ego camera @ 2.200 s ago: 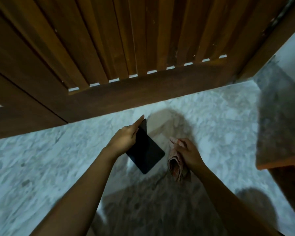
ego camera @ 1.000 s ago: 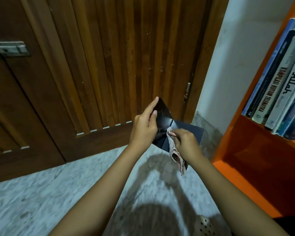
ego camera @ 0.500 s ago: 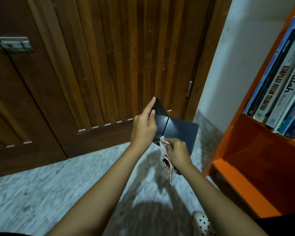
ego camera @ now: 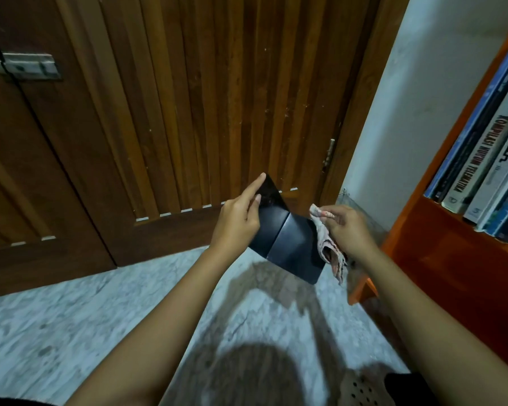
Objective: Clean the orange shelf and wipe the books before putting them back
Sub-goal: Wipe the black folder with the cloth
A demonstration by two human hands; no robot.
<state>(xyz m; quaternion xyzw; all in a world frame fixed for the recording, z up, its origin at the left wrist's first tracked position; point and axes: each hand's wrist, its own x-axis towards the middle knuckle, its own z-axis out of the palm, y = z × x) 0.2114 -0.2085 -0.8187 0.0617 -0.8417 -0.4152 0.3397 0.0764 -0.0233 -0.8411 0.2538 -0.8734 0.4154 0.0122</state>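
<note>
Nearest, below the dark book [ego camera: 288,247], a perforated shoe [ego camera: 361,388] shows at the bottom edge over the marble floor [ego camera: 71,317], which carries the person's shadow. Both forearms reach up to the book, held in the air above that floor.

The left hand [ego camera: 238,221] grips the book's left half, thumb on its face and forefinger straight along the top corner. The book lies spread open, two dark panels meeting at a fold. The right hand [ego camera: 346,230] pinches a bunched pale cloth [ego camera: 326,244] against the book's right edge, with the loose end hanging down.

Two seconds ago the book was shut. Half a second ago the cloth sat low by the fold. It has since swept across the right panel to the outer edge. I judge that this book's wiping is under way, and that it has yet to be put back.

Right of the book is the orange shelf [ego camera: 440,259], its lower bay bare and other books [ego camera: 481,159] leaning above. Behind the book are a wooden door [ego camera: 188,112] and a pale wall [ego camera: 423,98].
</note>
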